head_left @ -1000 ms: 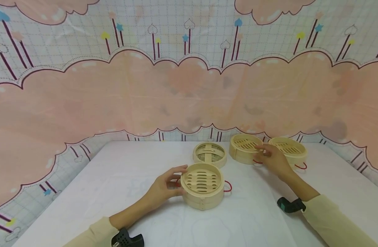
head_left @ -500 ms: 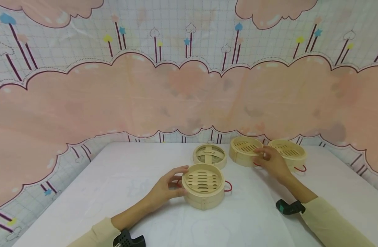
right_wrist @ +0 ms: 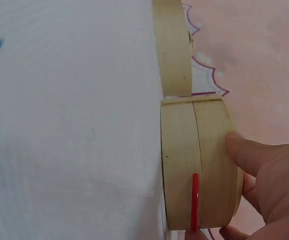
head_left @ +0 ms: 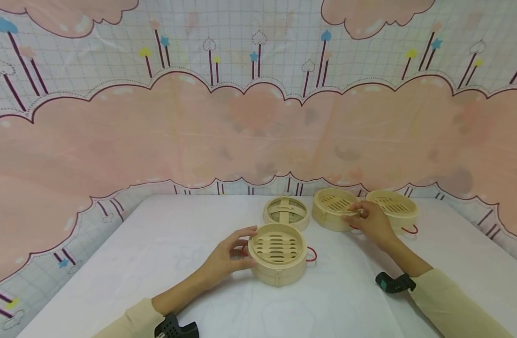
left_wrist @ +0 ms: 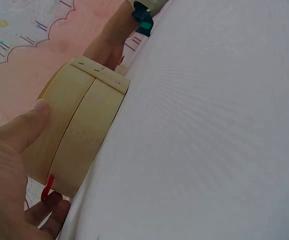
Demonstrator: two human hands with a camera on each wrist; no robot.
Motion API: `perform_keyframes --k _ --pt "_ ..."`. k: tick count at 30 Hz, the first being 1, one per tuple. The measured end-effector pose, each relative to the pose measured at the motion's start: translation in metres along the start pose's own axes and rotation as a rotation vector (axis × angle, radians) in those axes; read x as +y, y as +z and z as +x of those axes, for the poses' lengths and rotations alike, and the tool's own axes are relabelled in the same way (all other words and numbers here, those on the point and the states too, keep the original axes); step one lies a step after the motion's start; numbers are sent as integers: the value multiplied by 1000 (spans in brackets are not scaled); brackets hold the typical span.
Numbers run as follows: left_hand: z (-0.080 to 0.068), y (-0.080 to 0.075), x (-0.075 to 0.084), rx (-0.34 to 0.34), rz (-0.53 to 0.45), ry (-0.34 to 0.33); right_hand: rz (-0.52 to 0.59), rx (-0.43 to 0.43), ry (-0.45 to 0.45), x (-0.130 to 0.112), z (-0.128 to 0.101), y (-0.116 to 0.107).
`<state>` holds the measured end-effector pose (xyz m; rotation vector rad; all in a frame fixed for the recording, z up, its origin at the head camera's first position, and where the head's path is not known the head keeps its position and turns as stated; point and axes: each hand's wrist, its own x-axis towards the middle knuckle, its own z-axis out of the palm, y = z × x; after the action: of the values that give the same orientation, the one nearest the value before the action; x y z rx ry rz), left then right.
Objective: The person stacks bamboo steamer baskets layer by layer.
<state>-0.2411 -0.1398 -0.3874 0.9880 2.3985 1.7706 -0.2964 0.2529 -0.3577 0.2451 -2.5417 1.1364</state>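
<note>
Left grip (head_left: 224,257) clasps the near steamer basket (head_left: 277,253); right grip (head_left: 368,219) pinches the far basket (head_left: 332,213), which could slip, judging by that shallow rim hold.

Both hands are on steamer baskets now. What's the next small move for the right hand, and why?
Probably lift the far basket straight up. The right hand already grips its rim, thumb on the wall, while the left hand steadies the near basket, whose open top sits bare. A lid lies between them.
</note>
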Motion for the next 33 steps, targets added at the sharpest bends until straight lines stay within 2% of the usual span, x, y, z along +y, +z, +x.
perform_keyframes --k 10,33 --pt "-2 0 0 -2 -6 3 69 -19 24 0 -4 3" --pt "-4 -2 -2 1 0 12 0 72 -10 5 -5 17"
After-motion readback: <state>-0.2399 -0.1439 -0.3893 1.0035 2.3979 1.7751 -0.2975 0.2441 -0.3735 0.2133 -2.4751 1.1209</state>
